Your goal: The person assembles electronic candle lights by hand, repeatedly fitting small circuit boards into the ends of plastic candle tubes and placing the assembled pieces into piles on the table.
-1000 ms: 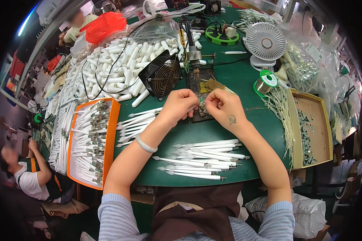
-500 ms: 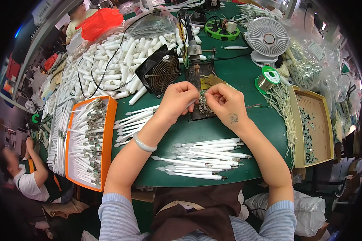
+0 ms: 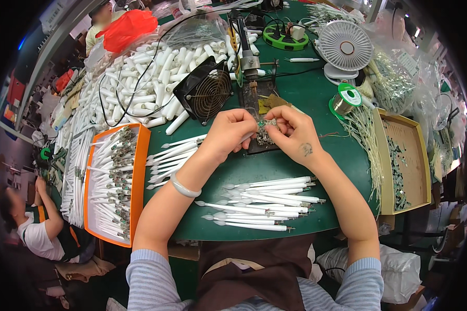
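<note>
My left hand (image 3: 230, 129), with a pale bangle on its wrist, is closed in a pinch below a soldering iron (image 3: 250, 63) clamped in a stand. A pale, thin piece shows at its fingers, too small to name. My right hand (image 3: 292, 132) pinches from the other side, thumb against forefinger; a tiny greenish bit shows between the hands, its kind unclear. Under my fingertips lies a heap of small metallic scraps (image 3: 264, 138) on a dark base. Nearer to me lie several white candle-shaped sticks (image 3: 264, 210) with flame-shaped tips and small metal ends.
An orange box (image 3: 143, 181) of similar sticks stands left, before a pile of white tubes (image 3: 140, 78). A black fan (image 3: 205, 92) sits beside the iron. At right are a solder spool (image 3: 346, 101), a white fan (image 3: 346, 46) and a cardboard tray (image 3: 410, 181) of small boards. Another person (image 3: 39, 223) works at far left.
My right hand has shifted and turned slightly, and a greenish bit between the hands now shows more. My left hand has barely moved, still pinched.
</note>
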{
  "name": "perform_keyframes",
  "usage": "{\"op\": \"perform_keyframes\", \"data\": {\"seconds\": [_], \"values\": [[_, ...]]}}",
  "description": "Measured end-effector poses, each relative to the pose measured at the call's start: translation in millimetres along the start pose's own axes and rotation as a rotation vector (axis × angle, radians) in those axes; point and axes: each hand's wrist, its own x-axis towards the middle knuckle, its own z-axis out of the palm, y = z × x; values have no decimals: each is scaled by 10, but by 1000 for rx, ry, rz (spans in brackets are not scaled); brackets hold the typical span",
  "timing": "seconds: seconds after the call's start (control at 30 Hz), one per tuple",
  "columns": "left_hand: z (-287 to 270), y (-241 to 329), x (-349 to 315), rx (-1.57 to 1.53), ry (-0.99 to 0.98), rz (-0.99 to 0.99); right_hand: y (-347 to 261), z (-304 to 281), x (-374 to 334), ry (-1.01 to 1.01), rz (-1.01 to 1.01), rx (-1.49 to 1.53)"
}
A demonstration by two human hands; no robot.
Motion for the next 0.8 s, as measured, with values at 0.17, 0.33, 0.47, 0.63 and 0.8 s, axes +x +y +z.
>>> {"op": "perform_keyframes", "data": {"seconds": [0.17,0.33,0.47,0.63,0.8], "values": [[-22,-13,12,-96,-56,-52,32,-9,-3,-75,77,34],[-9,-40,22,-140,-53,-48,46,4,-10,-62,114,46],[21,-55,15,-84,-25,0,45,29,-8,-58,212,111],[106,-56,-12,6,34,71,40,40,-10,-42,244,111],[90,-76,11,71,61,133,-12,64,-5,-36,229,107]]}}
